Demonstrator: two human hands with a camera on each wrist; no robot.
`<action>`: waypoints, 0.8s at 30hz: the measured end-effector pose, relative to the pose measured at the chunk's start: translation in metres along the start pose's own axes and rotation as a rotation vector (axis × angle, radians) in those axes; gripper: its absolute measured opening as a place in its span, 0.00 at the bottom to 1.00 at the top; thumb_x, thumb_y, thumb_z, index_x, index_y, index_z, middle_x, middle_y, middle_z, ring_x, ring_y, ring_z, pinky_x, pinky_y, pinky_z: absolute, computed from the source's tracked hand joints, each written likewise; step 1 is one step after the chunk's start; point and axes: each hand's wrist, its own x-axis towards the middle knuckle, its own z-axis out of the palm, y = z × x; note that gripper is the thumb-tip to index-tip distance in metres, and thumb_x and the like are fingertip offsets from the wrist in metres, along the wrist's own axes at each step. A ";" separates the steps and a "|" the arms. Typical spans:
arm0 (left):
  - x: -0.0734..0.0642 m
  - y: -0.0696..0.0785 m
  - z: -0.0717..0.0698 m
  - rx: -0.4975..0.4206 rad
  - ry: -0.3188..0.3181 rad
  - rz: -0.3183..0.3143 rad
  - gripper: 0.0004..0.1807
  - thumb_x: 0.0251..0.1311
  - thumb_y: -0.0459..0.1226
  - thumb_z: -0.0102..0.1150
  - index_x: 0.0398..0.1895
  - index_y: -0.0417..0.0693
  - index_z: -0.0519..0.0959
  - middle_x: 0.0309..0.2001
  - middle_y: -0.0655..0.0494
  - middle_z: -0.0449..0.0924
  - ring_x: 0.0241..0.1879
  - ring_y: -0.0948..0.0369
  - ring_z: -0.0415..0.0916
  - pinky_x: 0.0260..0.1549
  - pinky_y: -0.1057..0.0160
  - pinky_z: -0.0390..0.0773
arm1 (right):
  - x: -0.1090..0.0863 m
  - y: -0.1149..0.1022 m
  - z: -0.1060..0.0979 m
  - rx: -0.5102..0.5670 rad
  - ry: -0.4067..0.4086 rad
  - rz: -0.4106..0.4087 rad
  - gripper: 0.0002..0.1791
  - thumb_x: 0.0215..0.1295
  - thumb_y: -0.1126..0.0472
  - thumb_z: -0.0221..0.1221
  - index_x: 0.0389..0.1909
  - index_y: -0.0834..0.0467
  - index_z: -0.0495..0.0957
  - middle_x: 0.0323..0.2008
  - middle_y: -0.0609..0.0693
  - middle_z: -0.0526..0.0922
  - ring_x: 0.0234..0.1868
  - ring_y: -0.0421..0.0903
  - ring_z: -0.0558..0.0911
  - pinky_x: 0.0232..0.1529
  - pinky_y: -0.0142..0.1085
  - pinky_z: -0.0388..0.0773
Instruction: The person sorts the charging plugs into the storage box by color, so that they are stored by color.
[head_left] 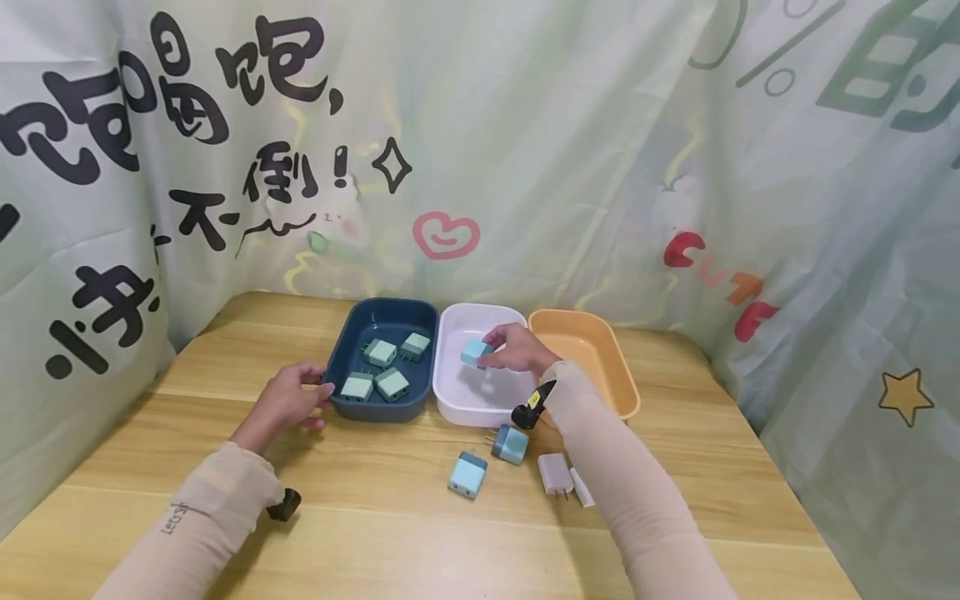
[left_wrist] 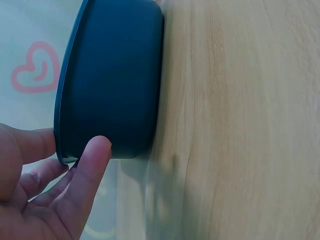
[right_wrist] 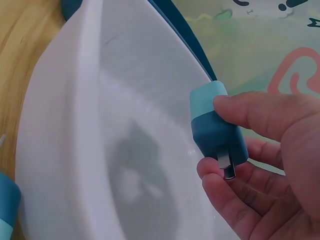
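My right hand (head_left: 519,348) pinches a light-and-dark blue wall charger (right_wrist: 212,120) between thumb and fingers. It holds the charger over the white tray (head_left: 483,413), and the metal prongs show in the right wrist view. My left hand (head_left: 291,398) holds the near left edge of the dark blue tray (left_wrist: 112,80), with digits on both sides of the rim. Several pale green chargers (head_left: 380,353) lie in that tray. Two more blue chargers, one nearer me (head_left: 467,475) and one closer to the tray (head_left: 511,445), lie on the table before the white tray.
An orange tray (head_left: 622,375) stands right of the white one, partly behind my right arm. A white charger (head_left: 555,473) lies on the wooden table (head_left: 360,517), with another white piece beside it, partly hidden by the sleeve. A printed curtain (head_left: 525,167) hangs behind the trays.
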 end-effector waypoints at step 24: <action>-0.002 0.001 0.000 -0.007 0.003 -0.015 0.26 0.70 0.33 0.52 0.68 0.32 0.60 0.63 0.31 0.61 0.46 0.46 0.78 0.31 0.58 0.85 | -0.010 -0.002 -0.003 0.046 -0.017 -0.032 0.13 0.68 0.65 0.57 0.49 0.68 0.76 0.41 0.60 0.80 0.35 0.48 0.83 0.38 0.35 0.81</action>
